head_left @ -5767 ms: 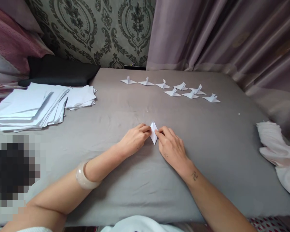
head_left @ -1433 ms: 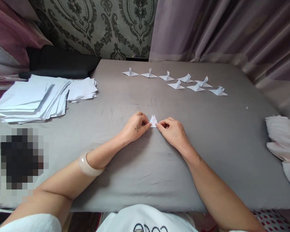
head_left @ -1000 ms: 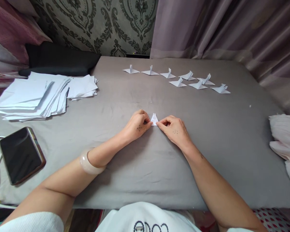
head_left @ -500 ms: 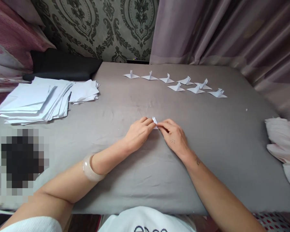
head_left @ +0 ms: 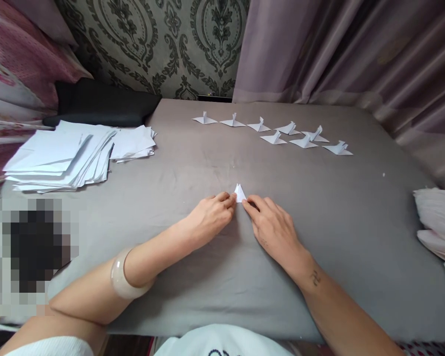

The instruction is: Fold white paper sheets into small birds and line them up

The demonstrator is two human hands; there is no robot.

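A small folded white paper [head_left: 239, 194], narrow and pointed with a split tip, lies between my hands on the grey cloth. My left hand [head_left: 212, 217] has its fingers curled together, pinching the paper's left edge. At its lower right corner, my right hand [head_left: 273, 225] grips with thumb and forefinger. Both palms face down, and the fingertips partly cover the paper's sides. Farther back stand several folded paper birds [head_left: 259, 124] in two staggered rows, wings spread flat and necks raised.
To the left lies a thick stack of white paper sheets [head_left: 48, 153], with a smaller paper pile [head_left: 133, 143] beside it. Behind them is a black cushion-like thing [head_left: 104, 103]. Crumpled pale cloth [head_left: 437, 217] sits at the right edge. A blurred patch [head_left: 33, 252] hides the lower left.
My hands have drawn slightly apart, and more of the folded paper shows between them. My right hand's fingers have shifted to its lower corner. The view has tilted slightly.
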